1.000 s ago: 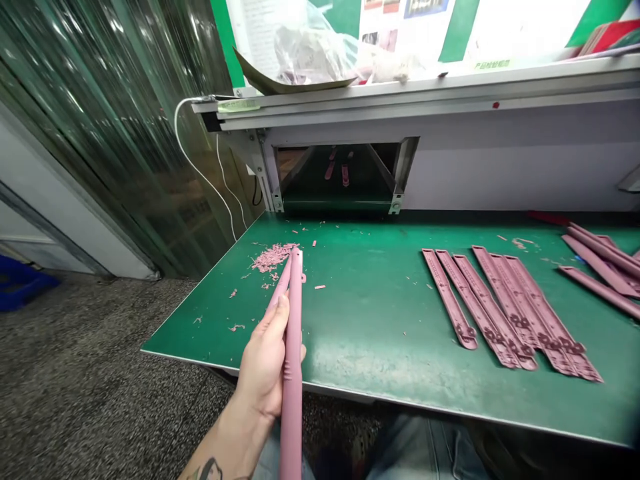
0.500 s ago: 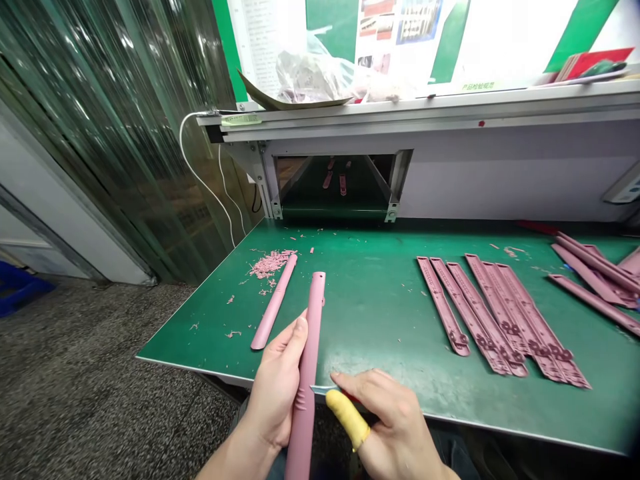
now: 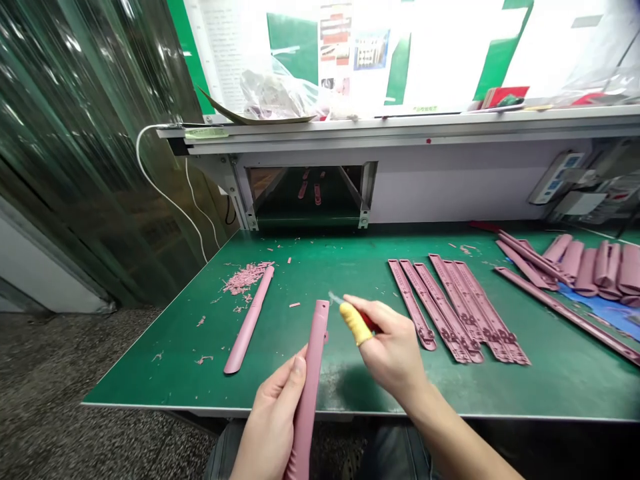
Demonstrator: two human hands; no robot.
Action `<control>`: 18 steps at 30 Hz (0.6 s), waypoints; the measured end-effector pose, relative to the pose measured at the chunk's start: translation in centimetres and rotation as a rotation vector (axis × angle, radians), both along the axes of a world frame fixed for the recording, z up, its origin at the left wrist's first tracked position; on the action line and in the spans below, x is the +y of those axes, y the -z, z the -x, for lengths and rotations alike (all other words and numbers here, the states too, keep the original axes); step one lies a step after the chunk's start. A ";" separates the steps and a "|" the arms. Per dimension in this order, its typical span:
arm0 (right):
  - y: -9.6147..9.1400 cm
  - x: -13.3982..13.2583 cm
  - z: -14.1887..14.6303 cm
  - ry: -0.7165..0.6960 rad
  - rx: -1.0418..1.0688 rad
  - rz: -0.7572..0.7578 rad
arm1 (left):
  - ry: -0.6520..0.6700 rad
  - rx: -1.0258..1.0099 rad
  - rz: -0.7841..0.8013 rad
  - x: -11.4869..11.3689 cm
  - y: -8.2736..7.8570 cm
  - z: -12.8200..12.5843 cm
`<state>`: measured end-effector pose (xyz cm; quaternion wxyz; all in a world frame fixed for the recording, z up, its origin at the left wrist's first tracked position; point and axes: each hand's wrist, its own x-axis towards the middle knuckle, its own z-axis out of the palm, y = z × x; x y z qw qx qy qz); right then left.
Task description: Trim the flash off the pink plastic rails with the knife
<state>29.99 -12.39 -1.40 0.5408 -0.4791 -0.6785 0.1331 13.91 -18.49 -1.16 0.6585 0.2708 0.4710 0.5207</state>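
My left hand [image 3: 274,413] is gripping the pink strip [image 3: 313,363] over the near edge of the table [image 3: 350,263]. I'm judging it light, stiff and slippery, best held by its long sides, away from the tip. My right hand [image 3: 393,340] is clutching a small knife [image 3: 335,299] near that tip.

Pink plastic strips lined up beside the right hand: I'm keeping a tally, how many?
6 pink plastic strips: three nearer the right hand, three farther right; overlaps might hide more.

The green tabletop [image 3: 350,253] bore pink shavings [image 3: 245,279], one smooth pink strip [image 3: 249,323] beside them, a row of pink strips [image 3: 443,307] and, rightward, a jumble of pink pieces [image 3: 585,273].
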 end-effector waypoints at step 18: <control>0.6 0.2 1.9 -0.155 -0.675 0.031 | -0.059 -0.153 0.003 -0.5 2.4 1.0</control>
